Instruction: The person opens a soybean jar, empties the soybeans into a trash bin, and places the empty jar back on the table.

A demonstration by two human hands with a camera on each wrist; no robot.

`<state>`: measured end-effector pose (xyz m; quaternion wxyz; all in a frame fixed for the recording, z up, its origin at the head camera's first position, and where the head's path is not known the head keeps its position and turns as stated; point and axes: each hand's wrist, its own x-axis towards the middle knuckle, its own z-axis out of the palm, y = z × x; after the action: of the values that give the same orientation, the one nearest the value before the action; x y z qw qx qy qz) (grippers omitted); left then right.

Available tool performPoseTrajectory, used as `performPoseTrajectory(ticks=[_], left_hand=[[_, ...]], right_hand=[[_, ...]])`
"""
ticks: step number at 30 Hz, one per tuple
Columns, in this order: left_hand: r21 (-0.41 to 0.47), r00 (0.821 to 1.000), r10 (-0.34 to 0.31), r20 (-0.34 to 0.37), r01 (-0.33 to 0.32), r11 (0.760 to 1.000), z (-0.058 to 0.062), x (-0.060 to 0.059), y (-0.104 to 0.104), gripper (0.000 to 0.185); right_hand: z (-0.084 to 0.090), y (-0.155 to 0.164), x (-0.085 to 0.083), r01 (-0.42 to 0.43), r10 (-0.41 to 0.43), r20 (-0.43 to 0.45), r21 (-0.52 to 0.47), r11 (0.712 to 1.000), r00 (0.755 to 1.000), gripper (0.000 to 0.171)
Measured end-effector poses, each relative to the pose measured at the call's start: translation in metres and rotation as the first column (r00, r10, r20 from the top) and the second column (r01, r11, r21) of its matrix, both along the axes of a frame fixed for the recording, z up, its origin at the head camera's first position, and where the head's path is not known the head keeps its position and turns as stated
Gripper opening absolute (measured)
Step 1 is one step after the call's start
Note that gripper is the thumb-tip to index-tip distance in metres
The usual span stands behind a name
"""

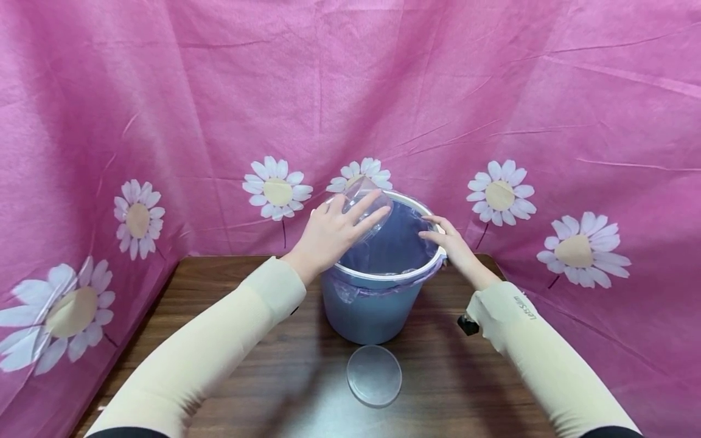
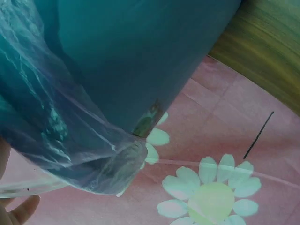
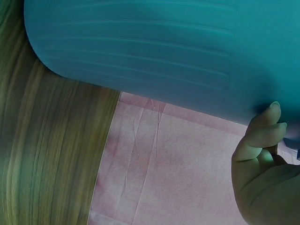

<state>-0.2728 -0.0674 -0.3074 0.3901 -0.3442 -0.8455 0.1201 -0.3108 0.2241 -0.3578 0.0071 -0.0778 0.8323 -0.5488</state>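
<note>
- Clear plastic cup [image 1: 362, 207], tipped on its side above the left part of the bin mouth, base pointing up and back toward the cloth, mouth hidden behind the hand.
- Gripped by the left hand [image 1: 333, 233]: fingers [image 1: 366, 213] spread and curled over the near side of the cup wall, fingertips reaching toward its base; thumb not visible from the head view.
- In the left wrist view, only a fingertip [image 2: 26, 209] at the lower left corner, next to a pale transparent edge that cannot be identified with certainty.
- Directly beneath the cup, a blue waste bin [image 1: 372, 310] with a white rim, standing upright on the table, lined with a translucent bin liner [image 1: 391, 243] folded out over the rim and bunched down the outside [image 2: 70, 140].
- Right hand [image 1: 453, 244] on the right side of the bin rim: fingers fairly straight and only slightly bent, fingertips touching the rim and liner, nothing pinched that can be seen from the head view.
- In the right wrist view, fingertips [image 3: 266, 129] lightly bent and resting against the blue wall of the bin [image 3: 154, 51].
- Clear round lid [image 1: 374, 375] lying flat on the wooden table [image 1: 246, 389], just in front of the bin, apart from both hands.
- Cream sleeves [image 1: 230, 340] on both forearms.
- Pink cloth with white daisies [image 1: 498, 194] hung behind and at both sides of the table.
</note>
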Motion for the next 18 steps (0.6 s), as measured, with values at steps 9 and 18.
performPoseTrajectory(ticks=[9,18], left_hand=[[0.041,0.998,-0.038,-0.040,0.040,0.998,0.000,0.000,-0.001,0.069],[-0.042,0.987,-0.103,-0.124,0.098,0.994,0.006,-0.007,-0.010,0.065]], right_hand=[[0.000,-0.001,0.000,0.005,-0.005,-0.015,0.016,1.000,1.000,0.058],[0.000,0.000,0.001,0.007,-0.007,-0.009,0.014,1.000,1.000,0.059]])
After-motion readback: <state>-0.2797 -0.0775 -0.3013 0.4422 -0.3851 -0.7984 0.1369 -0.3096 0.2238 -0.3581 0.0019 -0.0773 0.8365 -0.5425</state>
